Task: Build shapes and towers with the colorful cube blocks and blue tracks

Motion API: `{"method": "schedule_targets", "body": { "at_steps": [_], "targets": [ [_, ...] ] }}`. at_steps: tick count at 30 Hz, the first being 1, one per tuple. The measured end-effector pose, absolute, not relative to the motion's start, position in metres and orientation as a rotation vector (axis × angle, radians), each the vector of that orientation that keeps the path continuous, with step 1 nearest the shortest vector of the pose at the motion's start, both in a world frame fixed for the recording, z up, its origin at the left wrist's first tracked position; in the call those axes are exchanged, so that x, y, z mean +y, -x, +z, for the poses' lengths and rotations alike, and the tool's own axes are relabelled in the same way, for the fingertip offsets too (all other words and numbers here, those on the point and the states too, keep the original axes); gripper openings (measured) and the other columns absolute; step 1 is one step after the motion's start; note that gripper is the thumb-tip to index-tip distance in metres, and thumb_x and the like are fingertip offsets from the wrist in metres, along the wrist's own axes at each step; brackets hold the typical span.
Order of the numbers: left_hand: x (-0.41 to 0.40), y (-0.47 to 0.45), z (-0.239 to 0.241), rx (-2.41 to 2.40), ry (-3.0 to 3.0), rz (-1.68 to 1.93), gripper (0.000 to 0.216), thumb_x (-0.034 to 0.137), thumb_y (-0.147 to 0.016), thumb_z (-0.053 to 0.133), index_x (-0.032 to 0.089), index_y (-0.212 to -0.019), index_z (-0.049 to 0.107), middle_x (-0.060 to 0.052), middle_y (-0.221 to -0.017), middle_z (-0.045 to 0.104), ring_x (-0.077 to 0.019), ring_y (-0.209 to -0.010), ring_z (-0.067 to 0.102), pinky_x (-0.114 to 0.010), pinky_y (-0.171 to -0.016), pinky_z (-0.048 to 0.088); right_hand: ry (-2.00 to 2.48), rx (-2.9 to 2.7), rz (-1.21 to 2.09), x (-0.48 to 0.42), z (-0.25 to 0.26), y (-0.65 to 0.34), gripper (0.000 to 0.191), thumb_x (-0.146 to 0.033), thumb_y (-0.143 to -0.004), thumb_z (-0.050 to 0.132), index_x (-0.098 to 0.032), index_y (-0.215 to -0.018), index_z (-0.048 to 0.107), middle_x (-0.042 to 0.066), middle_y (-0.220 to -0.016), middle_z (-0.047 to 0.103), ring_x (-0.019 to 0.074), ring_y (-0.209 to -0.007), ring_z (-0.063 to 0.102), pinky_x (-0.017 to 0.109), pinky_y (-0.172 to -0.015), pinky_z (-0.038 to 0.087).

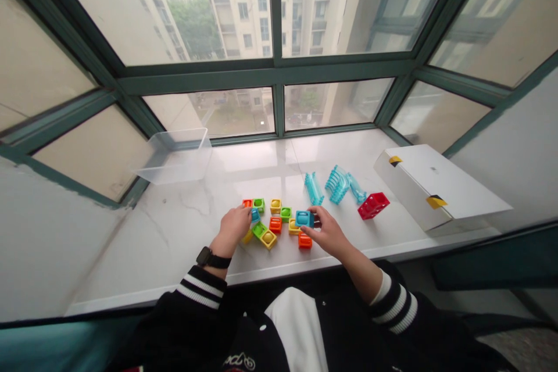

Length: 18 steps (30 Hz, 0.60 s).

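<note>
My right hand [329, 232] pinches a blue toy block [304, 218] with a rounded recess, thumb in front and fingers at its right side. It is above a yellow block [293, 226] and an orange block [304, 240]. My left hand [235, 224], wearing a black watch, has its fingers curled against the left side of another blue block [255, 215]; its fingertips are partly hidden. Close to that hand are an orange block [247, 203], a green block [258, 204] and a partly covered yellow block [247, 237]. Between the hands lie several more green, yellow and orange blocks.
Translucent blue track pieces [337, 185] and a red block piece [374, 206] lie on the white marble sill [174, 226] to the right. A clear plastic bin [174, 157] stands at the back left. A white box [440, 186] sits at the right, below the windows.
</note>
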<state>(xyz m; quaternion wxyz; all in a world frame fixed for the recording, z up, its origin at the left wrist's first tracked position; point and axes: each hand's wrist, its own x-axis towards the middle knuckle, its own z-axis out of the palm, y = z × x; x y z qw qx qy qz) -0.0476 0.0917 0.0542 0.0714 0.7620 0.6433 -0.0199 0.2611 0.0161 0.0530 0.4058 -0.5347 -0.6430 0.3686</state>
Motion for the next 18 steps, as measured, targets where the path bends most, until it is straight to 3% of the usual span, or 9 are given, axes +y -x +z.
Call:
{"method": "schedule_targets", "body": {
  "at_steps": [3,7,13,18],
  "targets": [
    [0.092,0.048,0.053,1.963,-2.281,-0.04,0.029,0.033,-0.104,0.049,0.023,-0.121,0.07,-0.012,-0.119,0.075,-0.0275,-0.106,0.072,-0.035,-0.085,0.052,1.376,-1.624,0.933,0.016,0.052,-0.264,0.041,-0.042,-0.085,0.076,-0.023,-0.117,0.059,0.006,-0.112,0.065,0.0218,-0.094,0.069,0.04,-0.084,0.063],
    [0.09,0.056,0.058,2.02,-2.252,0.001,0.03,0.037,-0.103,0.05,0.022,-0.12,0.07,-0.012,-0.115,0.076,-0.0292,-0.105,0.072,-0.037,-0.084,0.054,1.39,-1.635,0.928,0.017,0.048,-0.266,0.042,-0.042,-0.085,0.076,-0.023,-0.118,0.058,0.006,-0.111,0.065,0.0222,-0.095,0.068,0.041,-0.085,0.062],
    [0.088,0.049,0.063,1.775,-2.336,0.629,0.026,0.035,-0.104,0.051,0.021,-0.11,0.072,-0.011,-0.113,0.072,-0.0266,-0.106,0.068,-0.041,-0.098,0.054,1.311,-1.691,0.923,0.02,0.038,-0.26,0.037,-0.031,-0.084,0.075,-0.024,-0.117,0.058,0.006,-0.115,0.063,0.0211,-0.097,0.068,0.041,-0.089,0.062],
    [0.086,0.022,0.05,1.578,-2.34,0.778,0.022,0.029,-0.094,0.068,0.022,-0.115,0.07,-0.01,-0.116,0.066,-0.0265,-0.106,0.068,-0.043,-0.097,0.057,1.196,-1.934,0.851,0.016,0.03,-0.247,0.045,-0.026,-0.079,0.086,-0.025,-0.12,0.067,0.01,-0.132,0.062,0.0278,-0.123,0.063,0.048,-0.109,0.052]
  ]
}}
